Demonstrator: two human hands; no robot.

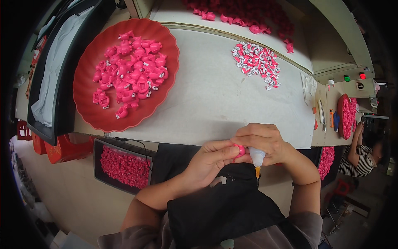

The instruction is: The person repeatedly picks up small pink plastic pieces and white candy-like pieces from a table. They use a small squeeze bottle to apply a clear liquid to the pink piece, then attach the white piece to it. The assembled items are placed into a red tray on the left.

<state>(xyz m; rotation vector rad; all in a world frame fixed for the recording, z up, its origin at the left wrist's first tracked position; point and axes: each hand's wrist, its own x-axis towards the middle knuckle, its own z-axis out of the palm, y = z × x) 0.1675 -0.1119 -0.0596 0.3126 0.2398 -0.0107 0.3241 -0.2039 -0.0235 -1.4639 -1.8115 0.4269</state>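
Note:
At the table's near edge, my left hand (pixel 205 164) pinches a small glossy pink plastic piece (pixel 240 151) between thumb and fingers. My right hand (pixel 267 141) is closed around a small white glue bottle (pixel 257 155), whose amber nozzle points down toward my lap, away from the piece. The fingertips of my right hand also reach the pink piece, partly hiding it. A red scalloped tray (pixel 89 85) at the left holds many pink figure pieces (pixel 137 68), some with white bits attached. Farther back lies a spread of tiny white-and-pink parts (pixel 257 60).
White sheeting (pixel 199 91) covers the table. More pink pieces (pixel 236 20) fill the shelf behind. A black tray (pixel 62 70) stands far left; a bin (pixel 97 166) of pink pieces sits below. Tools, an orange tube (pixel 331 118) and a red dish (pixel 342 108) lie right, near another person (pixel 360 159).

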